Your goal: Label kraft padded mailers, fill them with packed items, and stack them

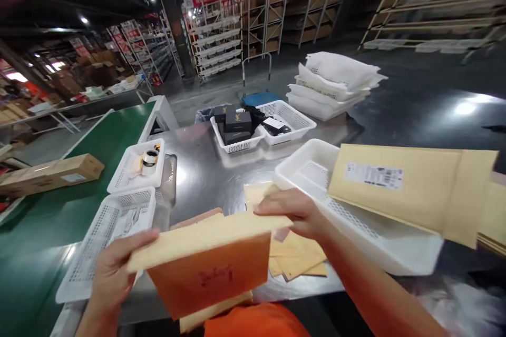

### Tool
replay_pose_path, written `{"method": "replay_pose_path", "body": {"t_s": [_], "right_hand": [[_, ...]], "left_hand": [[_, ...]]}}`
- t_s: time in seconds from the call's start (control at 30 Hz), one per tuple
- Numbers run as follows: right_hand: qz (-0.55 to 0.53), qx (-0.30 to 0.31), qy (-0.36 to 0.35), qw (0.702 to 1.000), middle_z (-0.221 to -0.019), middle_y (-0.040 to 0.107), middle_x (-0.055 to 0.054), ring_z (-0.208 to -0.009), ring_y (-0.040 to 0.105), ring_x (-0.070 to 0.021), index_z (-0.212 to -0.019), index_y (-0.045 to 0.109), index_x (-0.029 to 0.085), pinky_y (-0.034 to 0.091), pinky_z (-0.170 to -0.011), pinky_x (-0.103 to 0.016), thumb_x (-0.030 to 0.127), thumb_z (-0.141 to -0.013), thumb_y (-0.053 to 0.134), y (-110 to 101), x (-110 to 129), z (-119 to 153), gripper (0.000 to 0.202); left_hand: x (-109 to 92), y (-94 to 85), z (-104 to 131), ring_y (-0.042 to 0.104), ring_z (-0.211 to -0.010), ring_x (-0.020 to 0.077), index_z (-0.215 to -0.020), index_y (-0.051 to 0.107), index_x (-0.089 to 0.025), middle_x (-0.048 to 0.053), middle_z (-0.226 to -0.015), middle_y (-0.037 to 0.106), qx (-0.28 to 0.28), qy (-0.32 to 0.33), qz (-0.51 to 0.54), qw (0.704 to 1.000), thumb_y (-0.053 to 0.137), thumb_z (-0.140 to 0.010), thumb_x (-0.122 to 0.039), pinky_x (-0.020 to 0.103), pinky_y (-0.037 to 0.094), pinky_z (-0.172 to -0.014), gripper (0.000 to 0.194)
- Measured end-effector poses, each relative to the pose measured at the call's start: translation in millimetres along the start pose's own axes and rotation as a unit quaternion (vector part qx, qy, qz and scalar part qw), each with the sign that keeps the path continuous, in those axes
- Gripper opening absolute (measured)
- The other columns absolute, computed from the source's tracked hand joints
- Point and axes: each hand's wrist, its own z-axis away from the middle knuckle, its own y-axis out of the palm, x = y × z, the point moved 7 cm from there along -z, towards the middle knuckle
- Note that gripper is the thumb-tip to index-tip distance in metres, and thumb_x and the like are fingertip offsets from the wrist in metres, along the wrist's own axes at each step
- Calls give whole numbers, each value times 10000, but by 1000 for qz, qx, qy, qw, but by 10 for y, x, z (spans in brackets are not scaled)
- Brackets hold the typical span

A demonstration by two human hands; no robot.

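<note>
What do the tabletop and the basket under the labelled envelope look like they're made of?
Tabletop: probably stainless steel, smooth and semi-glossy, judging by its grey sheen and blurred reflections. White basket: likely moulded plastic, satin, given its rounded rim and regular perforations.

Single head-worn cam, looks forward and down over shiny grey metal table (197,168), close above bare hands (294,213).

Orange garment (256,321), bare hands (294,210).
</note>
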Motion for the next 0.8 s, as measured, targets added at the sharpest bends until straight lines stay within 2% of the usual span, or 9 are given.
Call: {"method": "replay_pose_path", "body": {"t_s": [0.07,0.13,0.3,0.4,0.5,0.63,0.7,0.73,0.8], "right_hand": [[-16,42,-5,999,-946,743,-54,-745,700,-166,-1096,738,278,564,-618,-258,258,-923,550,-28,29,9,256],[-23,69,12,997,-974,731,-49,-743,688,-158,-1066,754,302,558,-614,-256,233,-913,534,-30,21,9,277],[-46,95,3,994,-1013,711,-81,-773,677,-175,-1064,766,273,551,-624,-275,305,-925,462,72,91,17,335],[-33,53,-15,998,-981,699,-84,-718,656,-158,-1066,749,245,528,-561,-255,335,-929,508,135,126,24,291],[31,-17,26,999,-848,691,-46,-596,603,-118,-915,702,225,450,-453,-212,281,-875,635,128,-12,52,96],[134,-129,126,974,-768,712,-10,-400,427,-79,-939,563,229,368,-395,-230,334,-897,601,-22,-250,121,119],[235,-160,117,952,-791,733,-16,-387,416,-78,-1043,572,229,376,-435,-247,354,-934,553,11,-134,59,166],[283,-146,89,944,-807,740,-26,-413,457,-86,-1101,582,225,385,-466,-254,378,-943,549,120,-13,-22,222],[348,-53,7,936,-818,743,-41,-526,565,-119,-1141,611,210,377,-512,-268,444,-934,575,500,239,-238,315]], "left_hand": [[-63,16,9,733,-640,242,-701,810,-279,69,-721,785,72,33,31,996,764,-699,-419,277,589,-528,148],[-122,-3,37,741,-693,227,-762,814,-314,46,-770,794,107,47,28,993,702,-770,-379,269,599,-577,130],[-245,-22,89,734,-821,233,-839,813,-292,46,-832,795,98,72,22,992,536,-859,-446,298,601,-710,318],[-198,61,97,722,-759,211,-773,778,-253,47,-786,777,93,40,29,994,571,-841,-493,265,581,-642,324],[-58,91,122,679,-615,143,-717,680,-228,-6,-669,715,78,5,-26,997,726,-755,-342,194,538,-555,129],[108,23,191,720,-672,155,-932,646,-223,6,-799,758,10,-12,-100,995,708,-780,-342,200,564,-582,203],[39,109,213,742,-721,171,-1001,648,-221,22,-863,780,-12,27,-168,985,681,-811,-360,203,573,-602,237],[-53,221,217,744,-713,166,-1007,654,-223,18,-863,785,-2,68,-194,979,662,-832,-344,196,570,-600,213],[-309,522,241,744,-694,150,-1000,668,-224,8,-853,792,54,179,-208,960,611,-877,-269,181,566,-614,143]]}}
